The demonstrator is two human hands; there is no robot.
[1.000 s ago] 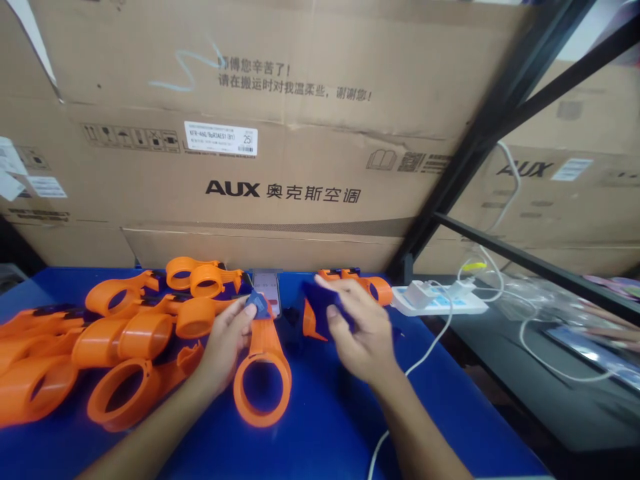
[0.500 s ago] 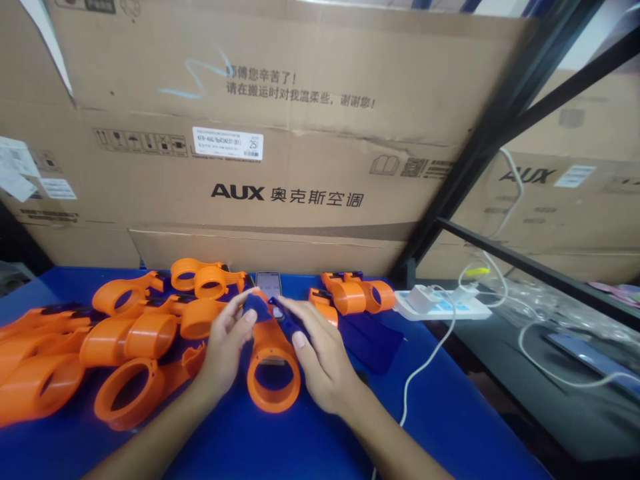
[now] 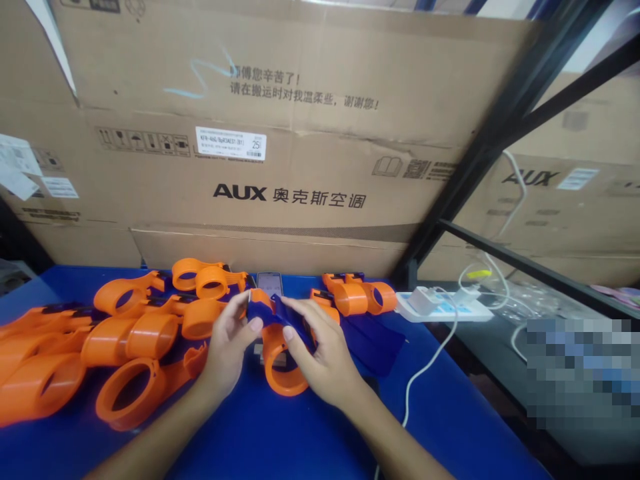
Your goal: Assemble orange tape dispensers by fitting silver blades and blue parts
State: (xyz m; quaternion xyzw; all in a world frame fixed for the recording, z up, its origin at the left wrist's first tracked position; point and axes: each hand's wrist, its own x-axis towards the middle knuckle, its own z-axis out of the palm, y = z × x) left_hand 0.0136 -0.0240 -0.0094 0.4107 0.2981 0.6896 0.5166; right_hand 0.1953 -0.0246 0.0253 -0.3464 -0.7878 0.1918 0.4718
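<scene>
Both hands hold one orange tape dispenser (image 3: 285,373) over the blue tabletop, its round ring hanging toward me. My left hand (image 3: 231,343) grips the upper left end, thumb against a dark blue piece (image 3: 263,312) there. My right hand (image 3: 323,350) is wrapped round the right side, its thumb on a dark blue strip (image 3: 295,320) that slants beside the orange body. The fingers hide part of the dispenser. Left of my hands lies an orange ring-shaped dispenser (image 3: 113,415) with its handle pointing right. A small pale block shows behind the held ring.
Several more orange dispensers (image 3: 151,335) crowd the left, others (image 3: 351,299) stand back right. A phone (image 3: 270,285) lies behind my hands, a dark blue sheet (image 3: 373,343) to the right. A white power strip (image 3: 443,305) with cables sits by the black rack; a large cardboard box (image 3: 290,167) backs the table.
The held dispenser has tilted, its ring swinging slightly right and up. The dark blue piece at its upper end now shows more between my hands, which keep their hold.
</scene>
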